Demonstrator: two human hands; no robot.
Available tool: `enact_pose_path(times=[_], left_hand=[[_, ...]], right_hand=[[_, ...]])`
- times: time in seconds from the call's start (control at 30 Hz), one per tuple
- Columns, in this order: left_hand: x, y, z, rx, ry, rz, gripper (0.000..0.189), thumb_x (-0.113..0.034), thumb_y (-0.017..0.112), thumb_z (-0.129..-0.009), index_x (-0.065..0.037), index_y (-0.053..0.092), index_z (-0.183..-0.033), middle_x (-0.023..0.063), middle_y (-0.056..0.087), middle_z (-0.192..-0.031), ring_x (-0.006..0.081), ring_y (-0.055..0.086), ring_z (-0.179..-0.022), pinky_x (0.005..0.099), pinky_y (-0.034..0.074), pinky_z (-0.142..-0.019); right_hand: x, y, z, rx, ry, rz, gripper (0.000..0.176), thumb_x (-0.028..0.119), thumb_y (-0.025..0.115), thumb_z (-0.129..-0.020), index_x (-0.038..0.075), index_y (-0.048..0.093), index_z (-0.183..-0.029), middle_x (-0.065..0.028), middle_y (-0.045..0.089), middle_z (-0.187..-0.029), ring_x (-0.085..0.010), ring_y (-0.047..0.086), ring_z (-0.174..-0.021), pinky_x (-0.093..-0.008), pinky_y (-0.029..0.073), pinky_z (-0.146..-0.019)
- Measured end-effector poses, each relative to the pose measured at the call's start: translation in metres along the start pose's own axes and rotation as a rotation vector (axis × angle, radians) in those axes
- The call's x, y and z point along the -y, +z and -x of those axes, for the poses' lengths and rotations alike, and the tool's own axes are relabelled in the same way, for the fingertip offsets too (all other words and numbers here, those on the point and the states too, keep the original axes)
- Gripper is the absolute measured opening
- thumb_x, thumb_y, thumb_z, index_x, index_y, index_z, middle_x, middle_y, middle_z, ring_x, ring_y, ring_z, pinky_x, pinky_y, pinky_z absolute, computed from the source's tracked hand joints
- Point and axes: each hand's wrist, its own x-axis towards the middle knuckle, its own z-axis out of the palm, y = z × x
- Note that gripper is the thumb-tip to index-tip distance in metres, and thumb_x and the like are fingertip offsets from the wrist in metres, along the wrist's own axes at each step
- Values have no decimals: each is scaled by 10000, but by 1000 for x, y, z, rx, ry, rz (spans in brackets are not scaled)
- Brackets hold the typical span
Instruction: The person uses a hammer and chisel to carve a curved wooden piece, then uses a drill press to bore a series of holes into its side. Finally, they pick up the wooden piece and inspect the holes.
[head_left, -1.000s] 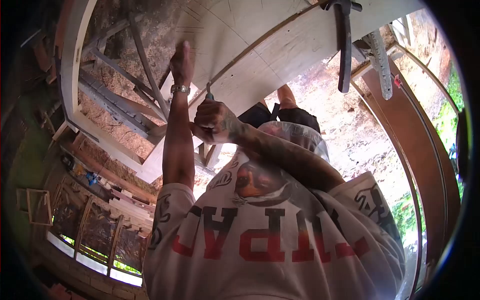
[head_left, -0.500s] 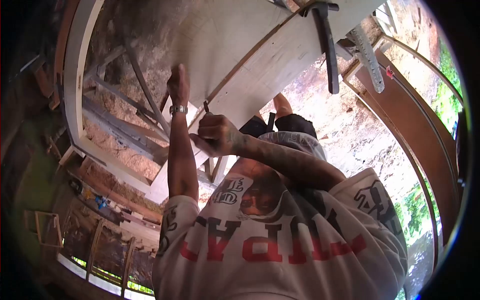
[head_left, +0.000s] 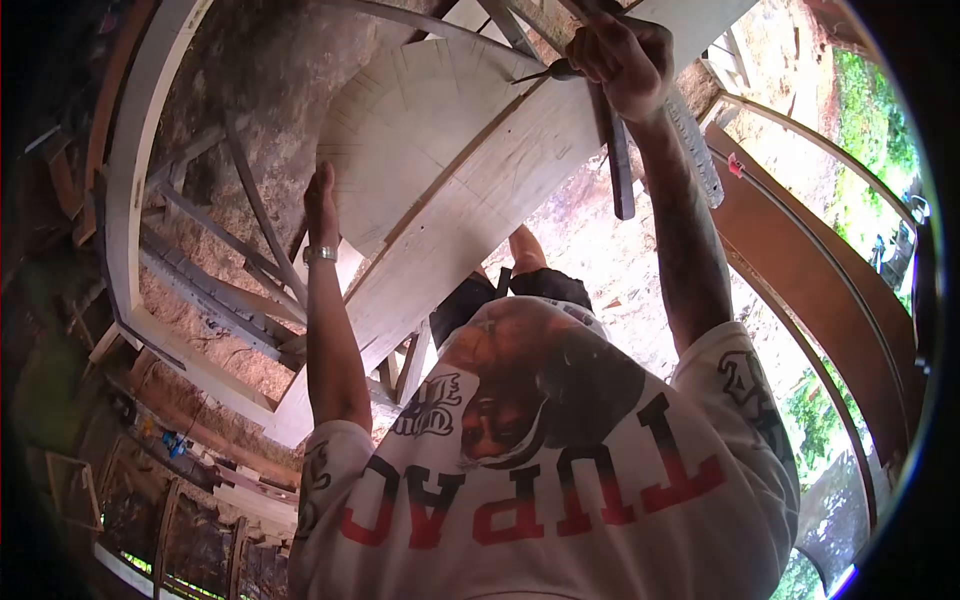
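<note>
A pale, rounded wooden sheet (head_left: 400, 130) with dark pencil-like lines lies beside a long pale plank (head_left: 480, 190). My left hand (head_left: 321, 205), with a watch at the wrist, rests against the sheet's left edge, its fingers extended. At the upper right, my right hand (head_left: 628, 62) is closed round a thin, pointed dark tool (head_left: 545, 74), whose tip points left over the seam of sheet and plank. Below that hand a hammer's dark handle (head_left: 620, 165) sticks out past the plank's edge; its head is mostly hidden behind my right hand.
A perforated metal bar (head_left: 700, 150) juts out right of the hammer. Curved brown panels (head_left: 800, 270) stand on the right. Wooden braces (head_left: 265, 200) and a pale curved frame (head_left: 125, 220) are on the left, above rough ground. Small lumber pieces (head_left: 255, 505) lie at the lower left.
My right hand has swung from beside my left wrist to the upper right, over the hammer, with the tool still in it. The view has shifted slightly; my left hand stays at the sheet's edge.
</note>
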Motion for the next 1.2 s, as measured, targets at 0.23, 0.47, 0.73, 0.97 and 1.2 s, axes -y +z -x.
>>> enact_pose_path(times=[0.23,0.47,0.73,0.97,1.2], left_hand=[[-36,-1,-64,141,-26,-290,727,-620,465,-1011,75,652,-1112,215,687,-1120,295,612,-1033,412,457,-925],[-57,22,-113,117,209,-427,843,-725,399,-979,62,681,-1085,220,707,-1019,300,604,-900,412,467,-836],[-96,31,-98,149,3,-621,861,-787,388,-931,-4,742,-881,172,642,-674,276,606,-693,417,475,-711],[-97,33,-95,96,-38,-645,862,-769,370,-948,13,609,-675,138,610,-624,295,573,-641,440,446,-670],[-92,24,-115,188,-77,-643,837,-753,407,-952,11,668,-727,198,641,-705,276,575,-711,442,442,-689]], right_hand=[[0,-16,3,-22,76,79,437,158,465,-1023,47,451,-601,-18,410,-536,-113,368,-491,-297,312,-499],[-37,-5,12,11,213,185,346,207,622,-961,-44,643,-724,5,470,-561,-66,416,-539,-289,295,-486],[-32,-4,51,26,162,196,427,159,647,-913,31,466,-548,8,356,-528,-95,320,-525,-327,268,-495],[-36,-16,50,-66,89,326,360,217,659,-894,-35,575,-651,-70,399,-536,-123,414,-523,-337,329,-506],[-22,-15,27,-148,229,290,451,205,647,-914,-3,507,-540,14,390,-491,-77,349,-507,-325,290,-476]])
